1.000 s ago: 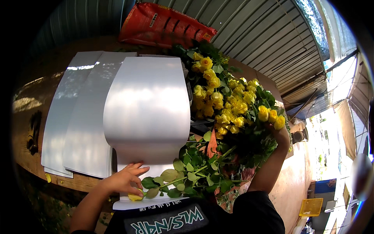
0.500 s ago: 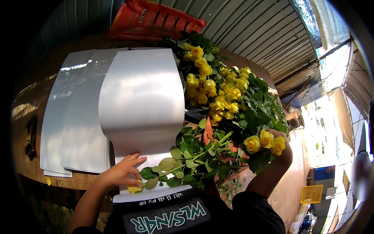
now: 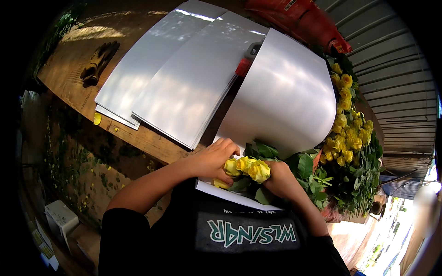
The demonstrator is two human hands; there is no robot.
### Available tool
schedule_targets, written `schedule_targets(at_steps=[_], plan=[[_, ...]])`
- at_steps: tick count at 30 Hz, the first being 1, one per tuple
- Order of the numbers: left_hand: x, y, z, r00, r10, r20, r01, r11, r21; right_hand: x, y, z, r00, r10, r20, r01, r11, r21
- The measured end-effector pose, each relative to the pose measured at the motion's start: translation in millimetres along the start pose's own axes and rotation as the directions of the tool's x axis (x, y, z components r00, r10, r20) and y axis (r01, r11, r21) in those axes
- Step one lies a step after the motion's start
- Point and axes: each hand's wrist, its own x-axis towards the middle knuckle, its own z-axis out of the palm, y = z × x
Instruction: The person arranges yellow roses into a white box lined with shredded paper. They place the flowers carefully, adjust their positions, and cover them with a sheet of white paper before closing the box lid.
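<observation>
Close to my body, several yellow roses [image 3: 247, 167] are bunched between my hands, their heads side by side. My right hand [image 3: 280, 179] is closed round them just behind the blooms, with the stems mostly hidden. My left hand [image 3: 212, 159] curls its fingers and thumb against the leftmost bloom. Below that thumb another yellow rose [image 3: 221, 184] partly shows. The flowers lie over the near end of a large white sheet [image 3: 285, 92], whose far part bends upward. Green leaves [image 3: 306, 170] spread to the right of the blooms.
Stacked white sheets [image 3: 184, 78] cover the wooden table [image 3: 138, 142] at left, beside dark gloves [image 3: 97, 62]. A heap of yellow roses [image 3: 347, 138] lies at right. At the back are a red bag [image 3: 299, 20] and a corrugated metal wall [image 3: 391, 78]. Leaves litter the floor [image 3: 106, 170].
My right hand has come from the flower heap on the right to my left hand, carrying roses. The view has swung left, and the leafy stem near my left hand is now mostly covered.
</observation>
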Motion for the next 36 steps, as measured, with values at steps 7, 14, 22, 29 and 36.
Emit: schedule_targets(at_steps=[7,14,22,29,36], plan=[[1,7,-3,0.999,-0.037,0.011,0.037,0.999,-0.039,14,13,16,0.992,0.029,0.119,-0.019,0.996,-0.084],[-5,3,-1,0.998,-0.061,-0.015,0.060,0.994,-0.094,-10,7,-13,0.997,0.063,-0.051,-0.059,0.995,0.075],[1,5,-4,0.993,0.106,0.058,-0.110,0.990,0.088,-27,-1,-40,0.976,-0.046,-0.213,0.037,0.998,-0.047],[3,8,-4,0.997,0.063,0.054,-0.067,0.995,0.080,-69,-16,-90,0.659,0.032,-0.752,-0.190,0.974,-0.125],[7,17,-7,0.994,0.060,0.095,-0.070,0.991,0.112,14,-19,-15,0.912,0.022,-0.409,-0.157,0.941,-0.301]])
